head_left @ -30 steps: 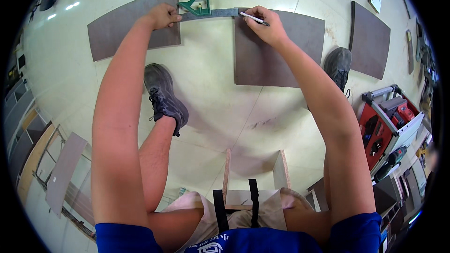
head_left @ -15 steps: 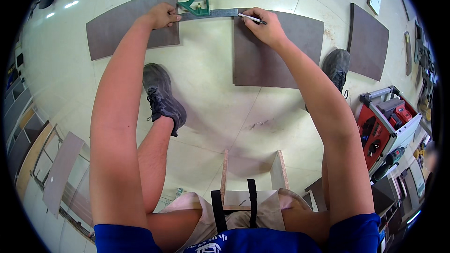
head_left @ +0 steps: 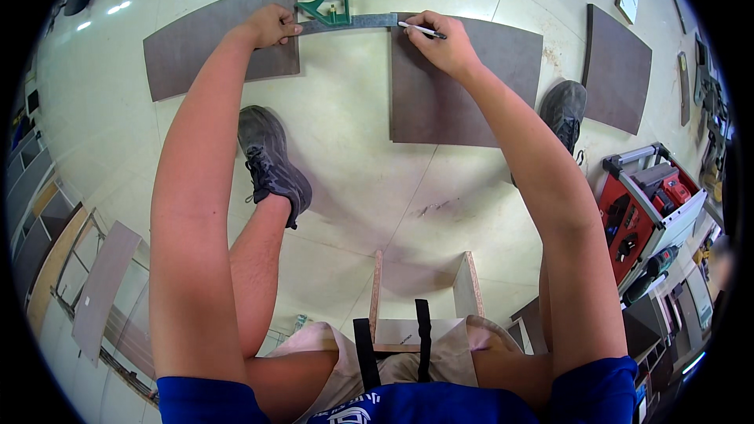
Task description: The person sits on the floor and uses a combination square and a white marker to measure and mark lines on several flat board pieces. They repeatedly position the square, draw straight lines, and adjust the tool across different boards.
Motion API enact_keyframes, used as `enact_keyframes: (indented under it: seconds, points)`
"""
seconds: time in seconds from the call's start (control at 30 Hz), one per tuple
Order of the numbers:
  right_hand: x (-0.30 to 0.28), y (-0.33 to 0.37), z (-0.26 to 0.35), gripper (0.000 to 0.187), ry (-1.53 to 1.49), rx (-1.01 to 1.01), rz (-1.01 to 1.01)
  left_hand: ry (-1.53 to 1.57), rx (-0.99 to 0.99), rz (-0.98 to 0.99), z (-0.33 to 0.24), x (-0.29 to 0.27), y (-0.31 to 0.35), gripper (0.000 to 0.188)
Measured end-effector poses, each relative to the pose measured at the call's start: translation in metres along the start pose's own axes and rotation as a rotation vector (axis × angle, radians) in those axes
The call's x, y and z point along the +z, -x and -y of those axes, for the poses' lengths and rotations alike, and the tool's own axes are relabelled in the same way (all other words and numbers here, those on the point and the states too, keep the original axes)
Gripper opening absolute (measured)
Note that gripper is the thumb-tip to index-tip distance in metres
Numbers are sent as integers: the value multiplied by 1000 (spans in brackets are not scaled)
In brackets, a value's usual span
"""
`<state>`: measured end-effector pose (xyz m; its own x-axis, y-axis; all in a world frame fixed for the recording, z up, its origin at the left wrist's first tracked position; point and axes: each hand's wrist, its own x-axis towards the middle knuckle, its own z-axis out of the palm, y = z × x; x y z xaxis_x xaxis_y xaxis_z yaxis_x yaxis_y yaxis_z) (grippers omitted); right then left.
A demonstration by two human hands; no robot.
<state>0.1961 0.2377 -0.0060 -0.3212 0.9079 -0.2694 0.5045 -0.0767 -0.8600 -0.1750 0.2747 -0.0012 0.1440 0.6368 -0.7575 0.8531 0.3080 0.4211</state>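
A combination square point(head_left: 335, 6) with a green head and a steel blade bridges the gap between two dark brown boards. Pinched in my left hand point(head_left: 271, 27) is the blade's left end, over the right edge of the left board point(head_left: 196, 43). My right hand point(head_left: 446, 45) grips a white pen with a black end point(head_left: 426, 31), its tip at the blade's right end. That end meets the upper left corner of the right board point(head_left: 463, 98), on which the right hand rests. My fingers partly hide the blade's left end.
A third brown board point(head_left: 618, 71) lies at the far right. Below it stands a red and grey toolbox point(head_left: 648, 204) with a green drill point(head_left: 656, 268) beside it. My shoes point(head_left: 271, 157) flank the right board. A small wooden stool point(head_left: 469, 286) is under me; panels lean on a rack point(head_left: 106, 290) at left.
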Motion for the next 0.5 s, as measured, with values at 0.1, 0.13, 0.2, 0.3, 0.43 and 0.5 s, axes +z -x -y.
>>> enact_keyframes:
  seconds: [0.1,0.13,0.2,0.3,0.43,0.5]
  points:
    - [-2,2,-1,22,18,-43,5,-19,20,-10,-2,-3,1,39]
    - [-2,2,0,22,10,-30,-1,-25,33,-13,-1,-3,1,39]
    - [0,1,3,22,-5,-4,-15,-9,30,-16,1,-3,2,38]
    - [-2,2,2,22,-1,8,-14,18,-11,-12,-8,-1,4,38]
    - [-1,1,4,23,5,17,7,28,-18,-6,-3,-3,4,37]
    - [-2,1,-1,23,20,-9,-4,3,-6,19,-7,-3,3,35]
